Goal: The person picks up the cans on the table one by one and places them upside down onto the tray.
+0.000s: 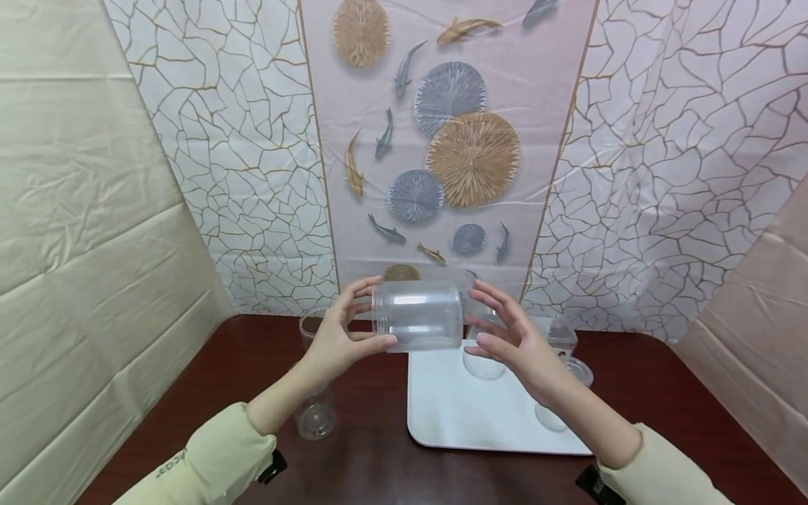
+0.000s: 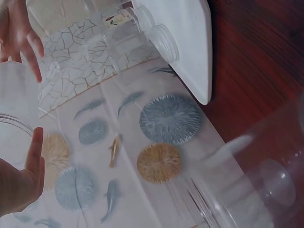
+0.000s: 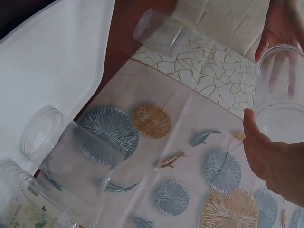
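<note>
Held up over the table, a clear plastic jar [image 1: 419, 315] lies on its side between my two hands, its ridged end toward the left. My left hand [image 1: 337, 337] grips that ridged end, thumb on the near side and fingers behind. At the other end, my right hand [image 1: 517, 344] has its fingers spread and loosely bent, with the fingertips right by the jar's base. The right wrist view shows the jar [image 3: 280, 95] see-through and without contents, with fingers of the left hand [image 3: 282, 23] visible through its wall.
A white tray [image 1: 454, 421] on the dark red table [image 1: 372, 449] carries several clear jars, among them a labelled jar [image 3: 33, 209]. Left of the tray stands a tall clear container [image 1: 315, 417]. A patterned cloth [image 1: 278, 140] hangs behind the table.
</note>
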`<state>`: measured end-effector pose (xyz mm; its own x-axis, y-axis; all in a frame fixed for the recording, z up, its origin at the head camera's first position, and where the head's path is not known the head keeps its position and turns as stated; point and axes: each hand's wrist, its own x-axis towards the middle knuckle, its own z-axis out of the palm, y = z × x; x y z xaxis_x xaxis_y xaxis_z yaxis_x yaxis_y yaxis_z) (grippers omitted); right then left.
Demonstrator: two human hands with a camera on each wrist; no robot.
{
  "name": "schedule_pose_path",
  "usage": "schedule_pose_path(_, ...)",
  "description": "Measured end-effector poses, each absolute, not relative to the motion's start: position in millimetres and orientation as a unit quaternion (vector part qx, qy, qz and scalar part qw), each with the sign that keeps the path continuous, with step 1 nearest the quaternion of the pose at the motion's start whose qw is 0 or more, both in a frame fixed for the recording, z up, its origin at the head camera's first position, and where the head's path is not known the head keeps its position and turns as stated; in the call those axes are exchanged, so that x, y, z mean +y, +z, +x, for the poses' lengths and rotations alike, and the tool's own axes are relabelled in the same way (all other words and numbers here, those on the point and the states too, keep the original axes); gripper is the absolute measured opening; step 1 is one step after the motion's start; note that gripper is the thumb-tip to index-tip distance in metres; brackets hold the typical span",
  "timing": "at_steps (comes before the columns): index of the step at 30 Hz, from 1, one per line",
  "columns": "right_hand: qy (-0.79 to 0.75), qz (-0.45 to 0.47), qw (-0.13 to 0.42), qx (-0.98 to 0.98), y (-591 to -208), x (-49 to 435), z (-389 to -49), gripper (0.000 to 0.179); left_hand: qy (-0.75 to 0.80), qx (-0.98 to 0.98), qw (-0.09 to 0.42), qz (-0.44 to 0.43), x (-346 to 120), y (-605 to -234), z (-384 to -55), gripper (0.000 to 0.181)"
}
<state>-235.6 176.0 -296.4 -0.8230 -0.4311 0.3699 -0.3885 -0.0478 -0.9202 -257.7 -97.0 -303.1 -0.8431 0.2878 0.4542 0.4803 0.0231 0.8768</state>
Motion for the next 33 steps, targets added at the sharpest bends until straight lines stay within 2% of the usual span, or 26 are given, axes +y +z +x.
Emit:
schedule_pose_path(18,-0.628,-0.240,0.037,0.739,-276.7,171.1,-237.3,0.064,-0.656,-0.694,0.067,-0.290,-80.7,-305.9,-259.6,0.082)
schedule_pose_path(28,-0.619,-0.219,0.003,0.754,-272.6,172.0,-237.5,0.058,-0.650,-0.692,0.065,-0.307,-76.3,-309.8,-263.5,0.088)
schedule_pose_path(33,-0.624,-0.216,0.001,0.751,-271.8,172.0,-237.8,0.055,-0.654,-0.681,0.054,-0.325,-77.5,-315.6,-269.2,0.098)
